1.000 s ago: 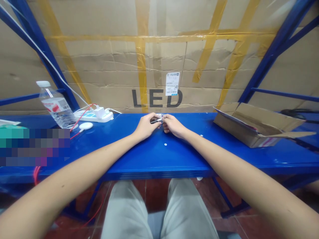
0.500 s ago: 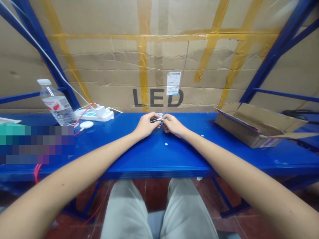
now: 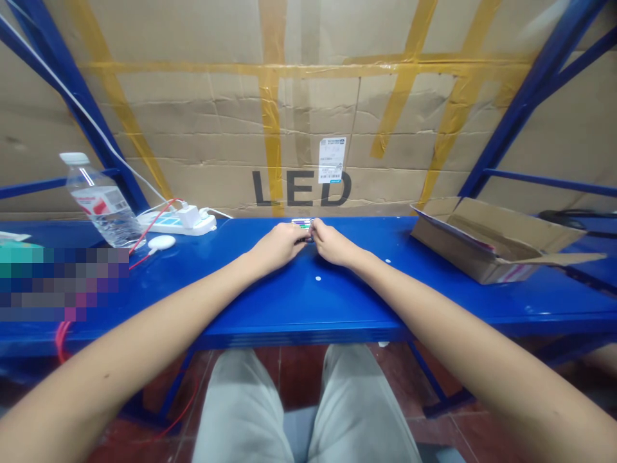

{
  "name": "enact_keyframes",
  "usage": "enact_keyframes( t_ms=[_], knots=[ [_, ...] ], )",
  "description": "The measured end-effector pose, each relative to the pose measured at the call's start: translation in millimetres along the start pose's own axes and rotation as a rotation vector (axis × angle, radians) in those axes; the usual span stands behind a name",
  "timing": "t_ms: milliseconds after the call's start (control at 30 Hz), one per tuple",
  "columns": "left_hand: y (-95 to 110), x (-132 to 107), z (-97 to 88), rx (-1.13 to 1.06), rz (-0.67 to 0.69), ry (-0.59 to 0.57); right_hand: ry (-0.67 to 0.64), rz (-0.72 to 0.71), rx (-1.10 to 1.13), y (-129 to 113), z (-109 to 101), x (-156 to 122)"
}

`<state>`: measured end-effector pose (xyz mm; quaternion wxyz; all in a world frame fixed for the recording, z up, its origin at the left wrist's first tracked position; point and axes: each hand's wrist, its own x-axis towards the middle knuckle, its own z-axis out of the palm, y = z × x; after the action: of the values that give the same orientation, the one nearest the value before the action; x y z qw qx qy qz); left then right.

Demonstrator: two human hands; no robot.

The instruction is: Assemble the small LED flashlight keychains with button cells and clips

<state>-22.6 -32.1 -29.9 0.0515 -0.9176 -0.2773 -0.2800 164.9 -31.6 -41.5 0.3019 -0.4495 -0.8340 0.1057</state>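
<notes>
On your left, the bottle [image 3: 99,202] and the power strip [image 3: 176,222] stand well apart from you. Your left hand [image 3: 277,247] and right hand [image 3: 332,244] meet at the far middle of the bench [image 3: 308,302], fingers pinched together on the small part [image 3: 303,223]. I judge the work on it is not finished. The carton [image 3: 491,241] on the right is also well apart.

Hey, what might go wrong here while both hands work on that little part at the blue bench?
The small part is held between the left hand and right hand near the far edge of the blue bench; it may slip and drop behind. The water bottle stands beside the power strip; a knock might tip it onto the plugs.
</notes>
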Motion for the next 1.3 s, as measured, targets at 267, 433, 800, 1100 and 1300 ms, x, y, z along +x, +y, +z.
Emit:
enact_keyframes(
  t_ms=[267, 433, 800, 1100, 1300],
  knots=[
    [3, -3, 6.6, 0.064, -0.006, 0.070, -0.021, 0.023, -0.133, -10, -6, -3],
    [1, -3, 5.3, 0.143, -0.016, 0.092, -0.019, 0.023, -0.119, -10, -8, -4],
    [21, -1, 1.9, 0.185, -0.072, 0.095, -0.012, -0.008, -0.157, -12, -8, -6],
    [16, -1, -1.3, 0.081, -0.076, 0.113, -0.041, 0.006, -0.198, -16, -11, -8],
    [1, 1, -5.1, -0.003, -0.105, 0.154, 0.108, 0.036, 0.038, 2, -10, -2]
  ],
)
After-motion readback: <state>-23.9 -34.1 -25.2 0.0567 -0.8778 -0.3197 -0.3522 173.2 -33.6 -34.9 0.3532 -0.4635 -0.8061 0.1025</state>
